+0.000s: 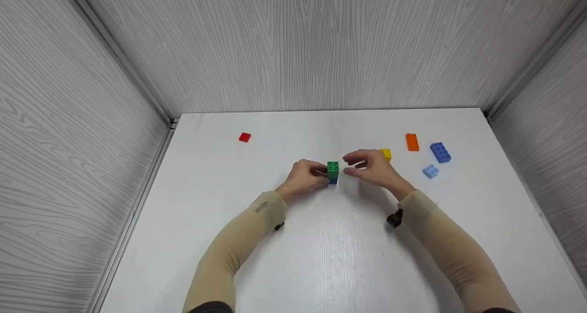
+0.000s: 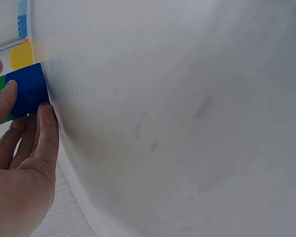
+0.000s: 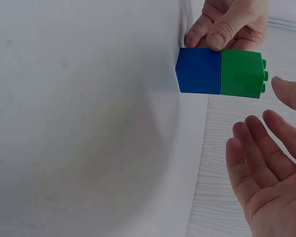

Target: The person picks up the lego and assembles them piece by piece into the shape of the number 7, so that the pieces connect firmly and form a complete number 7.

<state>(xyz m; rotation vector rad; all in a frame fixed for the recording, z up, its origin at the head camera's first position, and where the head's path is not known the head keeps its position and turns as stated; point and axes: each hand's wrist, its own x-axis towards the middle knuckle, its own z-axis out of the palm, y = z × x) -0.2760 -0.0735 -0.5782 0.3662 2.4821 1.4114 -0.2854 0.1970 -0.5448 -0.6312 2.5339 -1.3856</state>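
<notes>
A green building brick (image 1: 333, 168) sits on top of a dark blue building brick (image 3: 199, 70), making a short upright stack on the white table. From the left side, my left hand (image 1: 302, 179) holds the stack low down, its thumb (image 2: 6, 101) near the seam between the two bricks. My right hand (image 1: 372, 167) is just right of the stack, fingers parted and loosely bent, with nothing in it. In the right wrist view its fingertips are apart from the green brick's studs.
Behind the right hand, a yellow brick (image 1: 386, 153) is partly hidden. Farther right lie an orange piece (image 1: 412, 142), a blue brick (image 1: 440, 152) and a light blue brick (image 1: 430, 171). A red piece (image 1: 245, 137) lies at back left. Grey wood-patterned panels (image 1: 293, 51) border the table (image 1: 321, 258).
</notes>
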